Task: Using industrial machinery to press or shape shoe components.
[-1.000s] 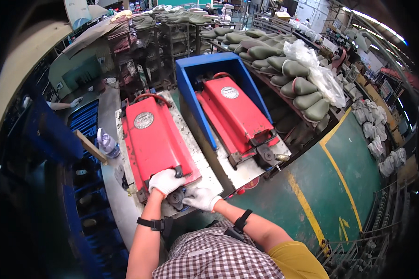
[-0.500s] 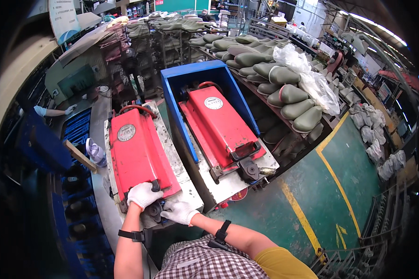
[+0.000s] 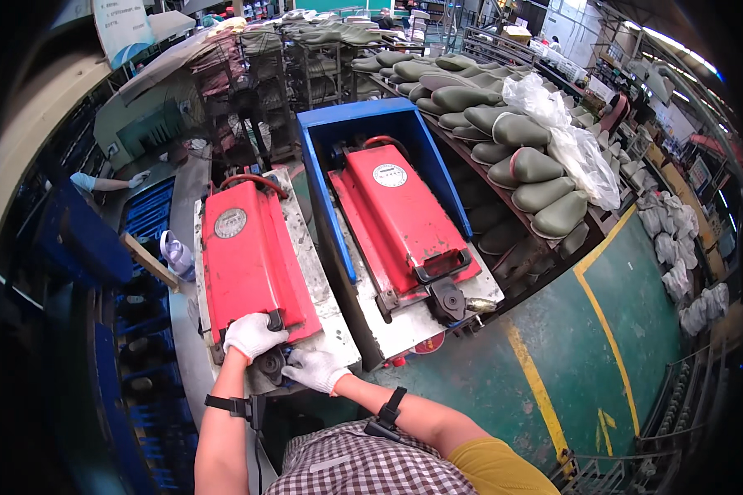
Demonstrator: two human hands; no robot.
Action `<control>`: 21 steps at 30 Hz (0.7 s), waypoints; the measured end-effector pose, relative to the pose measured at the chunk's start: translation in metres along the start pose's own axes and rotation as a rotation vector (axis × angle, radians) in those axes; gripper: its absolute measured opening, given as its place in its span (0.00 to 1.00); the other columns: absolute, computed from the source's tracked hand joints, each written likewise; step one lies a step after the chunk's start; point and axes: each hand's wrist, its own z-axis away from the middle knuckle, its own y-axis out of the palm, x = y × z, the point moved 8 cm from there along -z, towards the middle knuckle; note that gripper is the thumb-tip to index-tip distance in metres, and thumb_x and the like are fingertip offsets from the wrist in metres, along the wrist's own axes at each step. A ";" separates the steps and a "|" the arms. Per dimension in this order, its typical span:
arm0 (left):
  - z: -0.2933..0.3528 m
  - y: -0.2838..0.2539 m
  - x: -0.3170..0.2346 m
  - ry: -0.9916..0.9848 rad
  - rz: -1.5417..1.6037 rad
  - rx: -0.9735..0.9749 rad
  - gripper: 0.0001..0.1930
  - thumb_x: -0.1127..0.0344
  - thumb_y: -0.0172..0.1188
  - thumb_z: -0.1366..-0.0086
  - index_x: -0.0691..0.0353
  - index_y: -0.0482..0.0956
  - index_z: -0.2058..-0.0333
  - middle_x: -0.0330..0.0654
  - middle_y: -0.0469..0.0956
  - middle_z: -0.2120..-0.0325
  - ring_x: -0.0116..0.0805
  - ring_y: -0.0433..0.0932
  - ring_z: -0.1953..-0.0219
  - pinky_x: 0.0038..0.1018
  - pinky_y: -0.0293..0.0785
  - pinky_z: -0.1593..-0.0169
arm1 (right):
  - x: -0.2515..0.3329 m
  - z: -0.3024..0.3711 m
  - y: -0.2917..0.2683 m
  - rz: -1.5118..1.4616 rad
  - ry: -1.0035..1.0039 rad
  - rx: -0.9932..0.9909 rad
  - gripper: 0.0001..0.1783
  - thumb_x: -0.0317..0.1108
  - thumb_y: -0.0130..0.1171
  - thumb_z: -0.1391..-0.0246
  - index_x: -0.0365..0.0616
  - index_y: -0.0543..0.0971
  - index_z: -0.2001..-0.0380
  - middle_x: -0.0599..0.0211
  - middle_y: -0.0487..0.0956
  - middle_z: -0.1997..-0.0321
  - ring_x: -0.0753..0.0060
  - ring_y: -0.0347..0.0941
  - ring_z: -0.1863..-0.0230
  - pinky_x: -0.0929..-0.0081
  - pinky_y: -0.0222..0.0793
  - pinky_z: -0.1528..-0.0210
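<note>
Our left hand grips the red machine by its black handle; from there, at four o'clock, our right hand half-curls, hold unclear.

We note the left red cover: smooth, glossy, seemingly painted metal. At its front: white gloves, matt knitted cloth. Left of it: bench, dull metal. Well to its right: crinkled, glossy plastic film.

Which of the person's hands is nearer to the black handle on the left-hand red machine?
The left. The left hand is on the black handle, covering part of it; the right hand is apart from it, lower right in the picture, beside the round black part.
</note>
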 end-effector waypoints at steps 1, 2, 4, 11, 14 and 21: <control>0.001 -0.002 -0.003 -0.001 0.004 -0.002 0.28 0.35 0.67 0.50 0.57 0.90 0.65 0.54 0.87 0.64 0.53 0.86 0.58 0.43 0.81 0.52 | -0.002 0.000 0.001 -0.001 0.001 -0.005 0.26 0.58 0.60 0.38 0.45 0.83 0.54 0.46 0.85 0.57 0.43 0.83 0.54 0.53 0.77 0.48; 0.002 -0.003 -0.004 0.004 0.000 -0.002 0.28 0.35 0.67 0.50 0.57 0.90 0.65 0.54 0.87 0.64 0.53 0.86 0.58 0.43 0.81 0.52 | -0.003 0.000 0.001 0.003 -0.013 -0.037 0.26 0.58 0.60 0.39 0.44 0.83 0.55 0.47 0.86 0.58 0.43 0.83 0.55 0.53 0.77 0.48; 0.003 -0.004 -0.005 0.005 0.010 -0.001 0.29 0.35 0.67 0.49 0.57 0.90 0.65 0.53 0.87 0.64 0.53 0.86 0.57 0.43 0.81 0.51 | -0.003 0.000 -0.001 0.006 -0.027 -0.073 0.26 0.57 0.59 0.39 0.44 0.83 0.56 0.47 0.86 0.60 0.44 0.84 0.56 0.52 0.78 0.49; -0.001 -0.001 -0.002 0.027 -0.005 0.008 0.30 0.35 0.68 0.50 0.59 0.90 0.65 0.54 0.87 0.66 0.52 0.87 0.59 0.42 0.80 0.52 | -0.003 0.002 -0.002 -0.030 0.048 0.022 0.27 0.58 0.59 0.37 0.45 0.82 0.53 0.47 0.85 0.56 0.44 0.82 0.52 0.55 0.76 0.46; 0.001 -0.004 -0.006 0.038 0.015 0.024 0.31 0.35 0.67 0.50 0.62 0.89 0.65 0.56 0.86 0.66 0.52 0.87 0.60 0.42 0.80 0.53 | -0.005 0.001 -0.001 -0.052 0.061 0.044 0.27 0.58 0.59 0.36 0.44 0.82 0.52 0.48 0.85 0.58 0.47 0.83 0.52 0.58 0.76 0.47; 0.001 -0.001 -0.005 0.075 0.013 0.037 0.29 0.37 0.65 0.47 0.59 0.89 0.62 0.55 0.87 0.61 0.54 0.86 0.55 0.43 0.80 0.49 | -0.016 -0.003 0.007 -0.092 0.109 0.010 0.28 0.59 0.58 0.36 0.44 0.84 0.54 0.53 0.86 0.61 0.54 0.83 0.56 0.62 0.76 0.49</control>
